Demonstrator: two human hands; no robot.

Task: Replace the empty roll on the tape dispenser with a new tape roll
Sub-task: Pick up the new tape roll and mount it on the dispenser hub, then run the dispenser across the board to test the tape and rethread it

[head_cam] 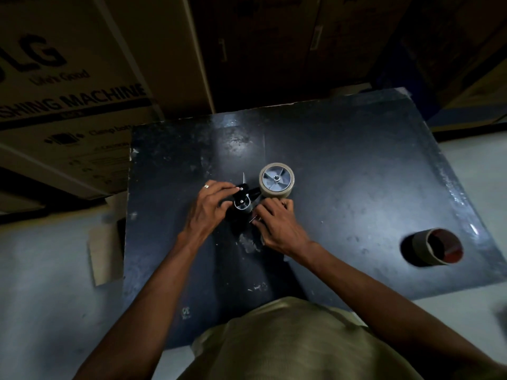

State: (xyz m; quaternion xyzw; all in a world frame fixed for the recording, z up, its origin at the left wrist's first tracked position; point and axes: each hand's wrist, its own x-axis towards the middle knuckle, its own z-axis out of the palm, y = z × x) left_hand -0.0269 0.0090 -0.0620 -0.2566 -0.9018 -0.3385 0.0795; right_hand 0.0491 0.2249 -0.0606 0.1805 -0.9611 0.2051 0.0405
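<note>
Holding the black plastic tape dispenser on the dark, scratched worktop, you have both hands closed on it: your left hand pinches its front part, near the small grey roller, and your right hand has its fingers curled around the handle side. The new beige tape roll already sits on the grey hub wheel, just behind your right hand. The empty cardboard core lies well apart, near the right edge of the worktop.

I judge that threading the tape end is the risky step. The thin metal blade at the front stands close to your left fingers, so a slip can cut you. The sticky end can also fold back on the roll if you pull it at an angle. The empty core can roll off the edge if the worktop is bumped.
</note>
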